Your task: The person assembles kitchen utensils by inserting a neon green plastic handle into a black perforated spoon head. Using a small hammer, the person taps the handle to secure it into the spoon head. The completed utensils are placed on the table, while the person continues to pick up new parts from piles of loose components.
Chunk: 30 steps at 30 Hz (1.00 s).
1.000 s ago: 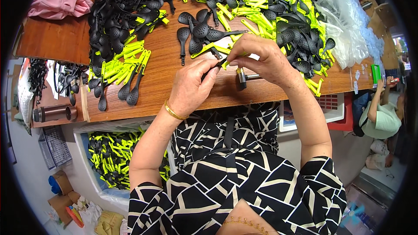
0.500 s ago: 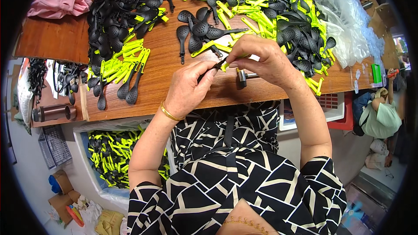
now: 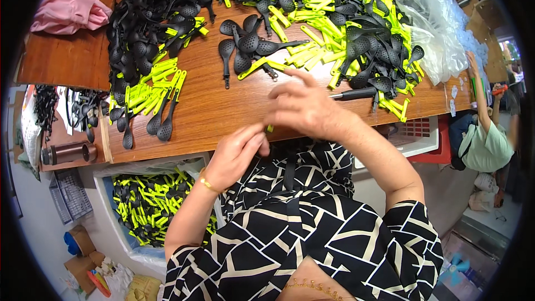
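Observation:
My left hand (image 3: 237, 156) is closed at the near edge of the table, its thumb and fingers pressed together. A small lime-green end of a handle (image 3: 271, 128) shows at its fingertips; whatever else it holds is hidden. Over it hovers my right hand (image 3: 306, 108), palm down with fingers spread and slightly blurred. Just beyond the hands lie several black perforated spoons (image 3: 249, 43) and a loose lime-green handle (image 3: 253, 69). To the right of my right hand rests a tool with a black grip (image 3: 356, 94); its head is covered by the hand.
Black spoon heads (image 3: 161, 19) heap along the back. Green handles (image 3: 317, 33) pile at the right, beside clear plastic sheeting (image 3: 432, 44). Spoons with green handles fill a lined bin (image 3: 103, 189) below the table. A brown flask (image 3: 69, 153) lies left; another person (image 3: 487, 145) is at far right.
Both hands have drawn back toward me and lower. My right hand has loosened from its pinch and spread its fingers. The hammer-like tool by it has shifted, its black grip now pointing right.

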Each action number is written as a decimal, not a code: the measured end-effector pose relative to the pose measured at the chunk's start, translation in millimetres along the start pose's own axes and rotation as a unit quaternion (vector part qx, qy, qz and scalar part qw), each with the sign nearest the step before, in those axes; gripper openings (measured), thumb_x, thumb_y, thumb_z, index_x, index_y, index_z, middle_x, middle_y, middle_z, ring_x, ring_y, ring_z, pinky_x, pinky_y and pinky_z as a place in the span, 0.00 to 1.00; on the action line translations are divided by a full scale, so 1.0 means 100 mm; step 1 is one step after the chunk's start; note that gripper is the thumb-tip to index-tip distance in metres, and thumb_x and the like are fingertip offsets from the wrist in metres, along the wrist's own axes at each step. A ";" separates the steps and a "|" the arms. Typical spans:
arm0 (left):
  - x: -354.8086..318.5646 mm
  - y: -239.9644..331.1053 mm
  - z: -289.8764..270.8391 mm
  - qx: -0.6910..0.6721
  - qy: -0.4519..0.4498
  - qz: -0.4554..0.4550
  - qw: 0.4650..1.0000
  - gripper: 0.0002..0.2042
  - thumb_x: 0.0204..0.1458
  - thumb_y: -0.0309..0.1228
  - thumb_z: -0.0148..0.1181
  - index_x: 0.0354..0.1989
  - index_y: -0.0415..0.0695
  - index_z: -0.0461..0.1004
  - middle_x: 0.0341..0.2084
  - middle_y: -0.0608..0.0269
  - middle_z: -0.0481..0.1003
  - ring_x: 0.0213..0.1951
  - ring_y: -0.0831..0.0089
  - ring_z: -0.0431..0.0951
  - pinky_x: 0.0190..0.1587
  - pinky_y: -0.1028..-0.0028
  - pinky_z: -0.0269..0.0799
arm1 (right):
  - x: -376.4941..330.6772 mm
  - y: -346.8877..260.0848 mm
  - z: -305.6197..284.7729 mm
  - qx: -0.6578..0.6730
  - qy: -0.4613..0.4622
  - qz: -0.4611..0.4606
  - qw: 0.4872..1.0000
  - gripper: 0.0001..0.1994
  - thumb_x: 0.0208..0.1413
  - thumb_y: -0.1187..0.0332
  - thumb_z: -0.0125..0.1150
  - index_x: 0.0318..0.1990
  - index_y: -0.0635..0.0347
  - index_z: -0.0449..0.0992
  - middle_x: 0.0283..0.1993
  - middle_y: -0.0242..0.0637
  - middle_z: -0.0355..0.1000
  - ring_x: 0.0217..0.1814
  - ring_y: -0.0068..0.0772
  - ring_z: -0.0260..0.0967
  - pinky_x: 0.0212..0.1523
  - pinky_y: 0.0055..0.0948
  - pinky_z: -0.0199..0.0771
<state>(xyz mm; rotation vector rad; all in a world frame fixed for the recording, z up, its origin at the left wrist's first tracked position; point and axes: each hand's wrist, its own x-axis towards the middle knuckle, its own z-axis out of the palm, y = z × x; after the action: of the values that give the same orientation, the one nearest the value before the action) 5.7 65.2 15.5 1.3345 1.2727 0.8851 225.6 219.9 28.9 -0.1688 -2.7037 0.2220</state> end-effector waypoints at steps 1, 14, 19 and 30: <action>-0.12 -0.14 -0.01 -0.098 -0.022 -0.068 0.993 0.16 0.75 0.33 0.54 0.60 0.32 0.77 0.34 0.64 0.79 0.36 0.75 0.80 0.42 0.73 0.77 | -0.02 -0.08 0.07 0.029 0.036 -0.024 0.999 0.12 0.55 0.61 0.65 0.47 0.39 0.86 0.49 0.21 0.80 0.63 0.30 0.75 0.81 0.59 0.54; -0.30 -0.50 0.80 -0.353 0.148 -0.166 0.909 0.12 0.73 0.31 0.58 0.52 0.32 0.79 0.37 0.58 0.84 0.31 0.74 0.85 0.39 0.77 0.79 | -0.32 0.55 0.06 0.014 0.033 0.141 0.989 0.08 0.53 0.63 0.72 0.41 0.44 0.86 0.50 0.28 0.80 0.61 0.37 0.74 0.64 0.48 0.68; -0.29 -0.52 0.76 -0.327 0.137 -0.160 0.921 0.14 0.74 0.33 0.58 0.52 0.32 0.79 0.37 0.58 0.84 0.28 0.78 0.81 0.38 0.77 0.79 | -0.44 1.06 -0.21 -0.122 -0.029 0.229 0.965 0.06 0.52 0.63 0.75 0.37 0.47 0.85 0.48 0.30 0.79 0.59 0.38 0.72 0.64 0.43 0.65; -0.38 -0.52 0.76 -0.317 0.177 -0.175 0.915 0.13 0.74 0.34 0.57 0.53 0.34 0.79 0.29 0.69 0.77 0.30 0.79 0.80 0.38 0.78 0.78 | -0.12 0.52 0.00 0.064 -0.046 0.141 0.987 0.06 0.59 0.69 0.70 0.42 0.53 0.82 0.41 0.33 0.81 0.53 0.41 0.78 0.68 0.45 0.64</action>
<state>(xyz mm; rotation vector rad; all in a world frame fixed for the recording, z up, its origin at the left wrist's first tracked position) 61.5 8.2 -44.0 0.4278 1.2830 1.1800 240.5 269.6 15.0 -0.5165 -2.7382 0.4963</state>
